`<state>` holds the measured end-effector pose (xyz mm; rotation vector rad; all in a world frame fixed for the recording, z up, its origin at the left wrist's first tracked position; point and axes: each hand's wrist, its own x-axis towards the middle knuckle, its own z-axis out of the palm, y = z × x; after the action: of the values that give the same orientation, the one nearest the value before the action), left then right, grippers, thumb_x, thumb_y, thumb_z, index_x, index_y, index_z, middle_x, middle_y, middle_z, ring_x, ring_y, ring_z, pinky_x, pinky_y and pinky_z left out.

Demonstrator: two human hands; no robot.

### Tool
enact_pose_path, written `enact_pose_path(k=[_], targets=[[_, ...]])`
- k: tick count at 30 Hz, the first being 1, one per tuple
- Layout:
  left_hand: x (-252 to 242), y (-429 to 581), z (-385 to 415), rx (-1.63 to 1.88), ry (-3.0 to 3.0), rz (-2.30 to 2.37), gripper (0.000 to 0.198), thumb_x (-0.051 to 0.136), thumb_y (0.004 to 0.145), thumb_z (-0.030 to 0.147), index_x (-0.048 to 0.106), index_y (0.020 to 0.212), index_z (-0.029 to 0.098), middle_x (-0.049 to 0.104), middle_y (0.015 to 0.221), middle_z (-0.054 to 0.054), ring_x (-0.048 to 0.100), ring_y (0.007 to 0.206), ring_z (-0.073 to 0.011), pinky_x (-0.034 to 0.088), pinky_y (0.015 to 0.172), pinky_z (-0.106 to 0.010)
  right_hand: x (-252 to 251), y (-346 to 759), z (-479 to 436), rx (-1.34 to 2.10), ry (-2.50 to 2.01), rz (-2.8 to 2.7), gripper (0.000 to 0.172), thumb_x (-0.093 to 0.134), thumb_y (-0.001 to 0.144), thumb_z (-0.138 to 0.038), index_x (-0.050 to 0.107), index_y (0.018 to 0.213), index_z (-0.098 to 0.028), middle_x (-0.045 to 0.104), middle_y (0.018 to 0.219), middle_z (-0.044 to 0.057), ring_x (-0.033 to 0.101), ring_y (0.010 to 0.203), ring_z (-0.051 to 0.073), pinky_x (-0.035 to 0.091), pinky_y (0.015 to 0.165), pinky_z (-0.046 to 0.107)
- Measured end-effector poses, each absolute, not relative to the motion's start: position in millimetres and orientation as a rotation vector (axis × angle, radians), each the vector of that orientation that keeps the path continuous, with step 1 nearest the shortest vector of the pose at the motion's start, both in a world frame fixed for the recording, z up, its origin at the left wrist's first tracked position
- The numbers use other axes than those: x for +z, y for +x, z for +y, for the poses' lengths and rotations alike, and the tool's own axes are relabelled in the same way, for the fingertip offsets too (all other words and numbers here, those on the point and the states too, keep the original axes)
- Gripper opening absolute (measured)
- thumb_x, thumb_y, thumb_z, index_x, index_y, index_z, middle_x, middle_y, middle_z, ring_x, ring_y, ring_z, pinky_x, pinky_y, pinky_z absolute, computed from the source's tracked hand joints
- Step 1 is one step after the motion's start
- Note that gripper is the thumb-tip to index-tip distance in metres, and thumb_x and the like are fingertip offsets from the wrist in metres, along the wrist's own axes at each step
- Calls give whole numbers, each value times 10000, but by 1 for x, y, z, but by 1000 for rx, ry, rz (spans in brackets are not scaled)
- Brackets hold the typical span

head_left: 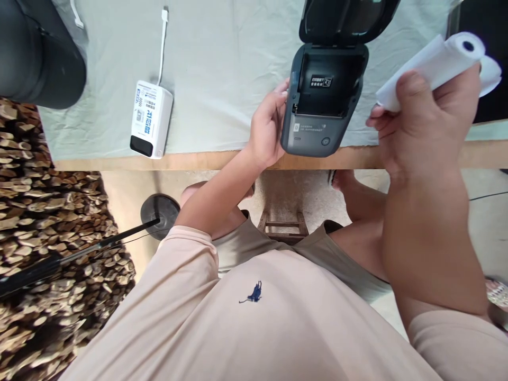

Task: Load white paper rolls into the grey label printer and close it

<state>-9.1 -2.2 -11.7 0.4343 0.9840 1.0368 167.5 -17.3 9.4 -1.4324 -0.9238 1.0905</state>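
Observation:
Near the table's front edge, my left hand (269,127) is closed around the left side of a dark grey portable label printer (313,135). The printer's lid (345,21) stands flipped up at the far end, and its paper bay shows no roll inside. To the right, my right hand (424,116) grips a roll of white paper (440,58), thumb on top, with a loose end hanging past the far side. The roll is held apart from the printer, above the table. Some fingers of both hands are hidden behind what they hold.
A white power bank (148,119) with a short white cable (162,47) lies on the cloth-covered table (222,63) to the left. A dark cylinder (43,58) is at the far left, a black flat object (492,100) at the right. A stand base (159,214) is on the floor.

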Motion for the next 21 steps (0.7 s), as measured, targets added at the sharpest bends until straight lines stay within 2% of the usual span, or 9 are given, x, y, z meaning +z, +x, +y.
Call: enact_pose_path(k=[3,6,8,13,16,18,21], targets=[[-10,-11,-2,1036,491,906,180,389,838,256,543,807,167,595,818,19,515,1210,-179,529,912,-283,13,167,-22,1007,-1583,-1155,540,519,683,-511,306,1078,-211,441,944,-15,490,647,-28,481,585,193],[-8,-12,-1,1041,525,767,172,410,809,232,490,664,189,592,743,6,501,1218,-179,513,949,-289,19,168,-24,828,-1696,-1363,499,553,678,-458,403,1059,-173,460,1025,10,468,790,-34,410,628,113],[-7,-13,0,1040,523,725,194,401,803,231,461,626,185,604,777,1,486,1234,-187,509,957,-302,18,168,-23,702,-1772,-1452,490,584,659,-396,436,1082,-198,484,1023,1,429,789,-43,348,640,103],[-2,-13,-2,986,443,894,278,397,809,391,540,742,161,627,888,-8,494,1234,-215,544,857,-295,11,168,-18,602,-1932,-1600,510,541,669,-283,410,1162,-277,533,938,-27,392,699,-42,377,734,194],[1,-14,-3,957,416,975,353,439,786,480,572,803,154,628,830,-15,538,1187,-230,554,792,-278,14,166,-23,573,-1940,-1646,568,552,656,-328,374,1193,-280,522,1068,-20,462,782,-10,390,711,187],[2,-14,-4,948,430,954,320,468,788,450,585,852,159,629,794,-12,559,1162,-220,554,782,-266,19,168,-29,470,-1872,-1686,581,555,659,-391,373,1195,-258,474,1169,-8,505,941,33,399,701,169],[4,-14,-5,937,474,814,256,466,801,365,595,917,176,646,787,-15,588,1116,-203,555,780,-265,20,183,-40,227,-1859,-1604,510,484,710,-493,452,1129,-205,485,1110,11,524,937,44,410,687,192]])
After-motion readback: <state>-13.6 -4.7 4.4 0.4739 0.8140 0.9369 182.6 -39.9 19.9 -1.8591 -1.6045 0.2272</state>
